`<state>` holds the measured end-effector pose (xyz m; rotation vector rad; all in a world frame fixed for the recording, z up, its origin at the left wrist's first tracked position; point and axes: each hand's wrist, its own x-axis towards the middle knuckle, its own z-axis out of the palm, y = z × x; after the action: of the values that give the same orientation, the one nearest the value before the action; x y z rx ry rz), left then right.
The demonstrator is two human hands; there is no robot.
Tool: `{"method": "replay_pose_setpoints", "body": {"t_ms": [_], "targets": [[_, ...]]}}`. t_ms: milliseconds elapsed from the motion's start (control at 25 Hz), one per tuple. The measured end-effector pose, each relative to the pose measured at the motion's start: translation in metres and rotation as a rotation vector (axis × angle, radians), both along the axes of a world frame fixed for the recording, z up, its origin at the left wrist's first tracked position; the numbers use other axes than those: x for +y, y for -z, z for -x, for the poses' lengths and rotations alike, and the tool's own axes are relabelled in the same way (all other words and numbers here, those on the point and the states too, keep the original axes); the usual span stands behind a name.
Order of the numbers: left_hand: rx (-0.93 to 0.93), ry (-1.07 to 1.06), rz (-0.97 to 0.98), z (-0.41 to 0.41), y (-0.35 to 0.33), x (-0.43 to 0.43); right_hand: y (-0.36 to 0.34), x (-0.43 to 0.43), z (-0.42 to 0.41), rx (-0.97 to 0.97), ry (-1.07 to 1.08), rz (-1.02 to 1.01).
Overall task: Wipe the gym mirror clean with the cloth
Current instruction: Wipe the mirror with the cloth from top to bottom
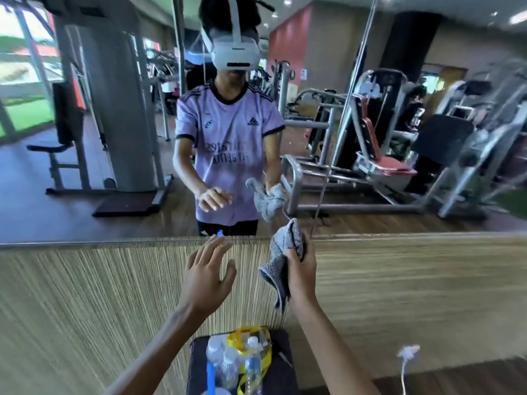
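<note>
While the right hand (302,273) gripped the bunched grey cloth (278,252) by the bottom of the mirror (399,166), the left hand (208,276) hovered open beside it. Spreading the cloth flat first would probably wipe more mirror.

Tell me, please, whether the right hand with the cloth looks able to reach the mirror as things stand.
Probably yes: the right hand grips the cloth just below the mirror, the cloth's top at its lower edge, and nothing stands between them.
</note>
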<state>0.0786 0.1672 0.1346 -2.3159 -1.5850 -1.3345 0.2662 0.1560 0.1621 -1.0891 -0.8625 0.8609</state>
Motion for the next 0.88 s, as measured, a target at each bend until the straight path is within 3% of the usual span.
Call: {"method": "replay_pose_setpoints", "body": {"t_ms": [40,120,280,400,520,720,880], "targets": [[0.034,0.034,0.018,0.001,0.001,-0.007,0.007,-0.008,0.002,0.05,-0.017,0.096],[0.161,0.117,0.067,0.002,0.012,-0.018,0.021,-0.033,-0.001,-0.045,-0.09,0.225],[0.415,0.269,0.21,-0.004,0.042,-0.03,0.053,-0.081,-0.021,-0.727,-0.309,0.429],[0.57,0.407,0.334,-0.025,0.065,-0.044,0.082,-0.113,-0.048,-0.979,-0.314,0.672],[0.628,0.503,0.366,-0.071,0.064,-0.052,0.094,-0.142,-0.084,-1.142,-0.262,0.857],[0.876,0.567,0.435,-0.177,0.037,-0.067,0.066,-0.183,-0.17,-1.382,-0.016,0.896],[0.886,0.687,0.504,-0.253,0.011,-0.085,0.032,-0.218,-0.237,-1.371,0.148,0.843]]}}
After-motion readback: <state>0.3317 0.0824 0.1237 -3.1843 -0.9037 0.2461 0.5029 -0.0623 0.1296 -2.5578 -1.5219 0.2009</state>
